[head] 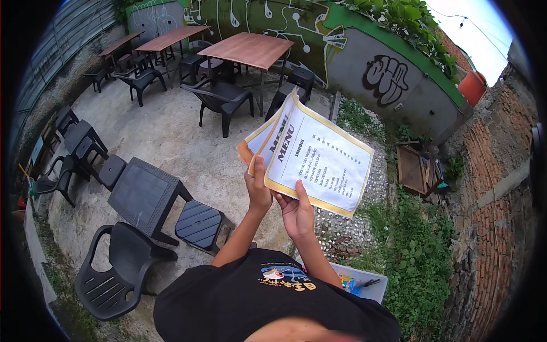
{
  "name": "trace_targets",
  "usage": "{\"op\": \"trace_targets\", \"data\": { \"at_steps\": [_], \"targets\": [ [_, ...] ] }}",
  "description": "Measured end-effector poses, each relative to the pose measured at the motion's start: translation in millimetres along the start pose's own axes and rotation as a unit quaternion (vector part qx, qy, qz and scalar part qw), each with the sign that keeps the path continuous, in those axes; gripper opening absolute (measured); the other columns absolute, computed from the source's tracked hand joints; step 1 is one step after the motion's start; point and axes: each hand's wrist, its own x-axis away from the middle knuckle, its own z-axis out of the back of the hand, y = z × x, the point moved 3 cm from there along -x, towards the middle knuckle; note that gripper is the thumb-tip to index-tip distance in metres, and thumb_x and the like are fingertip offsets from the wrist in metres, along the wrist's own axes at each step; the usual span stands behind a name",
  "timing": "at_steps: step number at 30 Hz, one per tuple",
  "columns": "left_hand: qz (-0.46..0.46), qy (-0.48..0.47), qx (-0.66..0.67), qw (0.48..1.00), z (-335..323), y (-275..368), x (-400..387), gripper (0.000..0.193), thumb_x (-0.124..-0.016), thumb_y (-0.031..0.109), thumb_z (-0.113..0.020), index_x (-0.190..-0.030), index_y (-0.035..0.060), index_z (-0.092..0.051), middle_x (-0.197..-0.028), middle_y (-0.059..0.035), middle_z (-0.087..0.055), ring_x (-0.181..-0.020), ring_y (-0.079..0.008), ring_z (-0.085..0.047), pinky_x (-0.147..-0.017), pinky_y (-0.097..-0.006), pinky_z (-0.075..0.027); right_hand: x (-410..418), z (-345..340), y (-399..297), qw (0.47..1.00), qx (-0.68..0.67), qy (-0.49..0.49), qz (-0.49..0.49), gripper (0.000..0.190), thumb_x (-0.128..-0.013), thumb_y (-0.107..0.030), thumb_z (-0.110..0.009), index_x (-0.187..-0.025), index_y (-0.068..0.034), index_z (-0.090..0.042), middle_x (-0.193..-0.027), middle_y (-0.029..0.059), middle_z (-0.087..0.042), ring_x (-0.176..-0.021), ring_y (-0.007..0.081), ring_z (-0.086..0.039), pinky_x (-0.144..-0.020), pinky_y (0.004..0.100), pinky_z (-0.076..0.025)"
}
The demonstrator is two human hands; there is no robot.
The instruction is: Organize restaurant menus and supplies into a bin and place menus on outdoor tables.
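Note:
Several menu sheets with yellow borders, one of them a drinks menu [322,158], are held up in front of my chest. My left hand [259,184] pinches the lower left edges of the rear sheets [260,141], thumb upward. Below the front sheet is my right hand [297,209], its thumb on the printed face and its fingers behind the lower edge. The sheets overlap at the left and fan apart slightly, with their top corners close together. How many sheets lie behind the front one cannot be told.
Black plastic armchairs [128,256], a stool [198,224] and a dark low table [143,194] stand at the left. Wooden-topped tables [245,49] line the painted wall. A white plastic bin [376,288] with small items sits by my right side, near pebbles and plants [421,265].

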Motion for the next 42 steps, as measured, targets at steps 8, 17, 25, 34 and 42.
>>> {"op": "trace_targets", "data": {
  "at_steps": [8,17,25,34,42],
  "targets": [
    [-0.128,-0.240,-0.188,0.944,-9,-8,-12,0.051,-0.094,0.034,-0.057,-0.127,-0.0043,-0.054,-0.115,-0.0203,-0.061,-0.104,-0.0285,-0.059,-0.090,-0.0403,-0.048,-32,23,23,0.993,0.097,0.030,-0.064,0.028,-0.099,-0.038,-0.049,-0.103,-0.013,-0.060,-0.075,-0.0040,-0.058,-0.056,0.0069,-0.050,-0.049,0.0221,-0.037],
    [-0.265,-0.261,-0.371,0.851,-23,-30,-58,0.054,-0.085,0.026,-0.067,-0.129,-0.0018,-0.054,-0.126,-0.0177,-0.059,-0.105,-0.0319,-0.058,-0.088,-0.0394,-0.048,-87,41,43,0.995,0.092,0.028,-0.010,0.045,-0.102,-0.034,-0.044,-0.139,-0.009,-0.041,-0.130,0.0036,-0.050,-0.121,0.0130,-0.048,-0.101,0.0320,-0.041],
    [0.103,-0.038,-0.254,0.961,2,-94,-132,0.033,-0.099,0.021,-0.050,-0.117,-0.0057,-0.057,-0.104,-0.0139,-0.062,-0.084,-0.0205,-0.062,-0.069,-0.0330,-0.050,-181,37,23,0.992,0.081,-0.006,-0.093,0.044,-0.098,-0.043,-0.048,-0.126,-0.009,-0.047,-0.095,0.0070,-0.062,-0.071,0.0116,-0.057,-0.056,0.0257,-0.042],
    [-0.025,0.083,0.038,0.995,5,-137,-309,0.045,-0.099,0.019,-0.051,-0.137,0.0000,-0.037,-0.128,-0.0145,-0.053,-0.114,-0.0219,-0.056,-0.096,-0.0354,-0.047,-385,88,-80,0.997,-0.022,-0.075,-0.012,0.049,-0.097,-0.052,-0.040,-0.128,-0.014,-0.044,-0.122,0.0093,-0.058,-0.104,0.0237,-0.059,-0.067,0.0370,-0.050],
    [0.015,0.073,-0.030,0.997,12,-158,-426,0.040,-0.097,0.016,-0.054,-0.131,-0.0027,-0.044,-0.122,-0.0144,-0.058,-0.106,-0.0190,-0.060,-0.090,-0.0310,-0.050,-541,108,-108,0.959,0.213,-0.179,-0.055,0.043,-0.093,-0.025,-0.061,-0.125,0.002,-0.050,-0.118,0.0108,-0.061,-0.106,0.0188,-0.061,-0.086,0.0373,-0.052]
  ]
}}
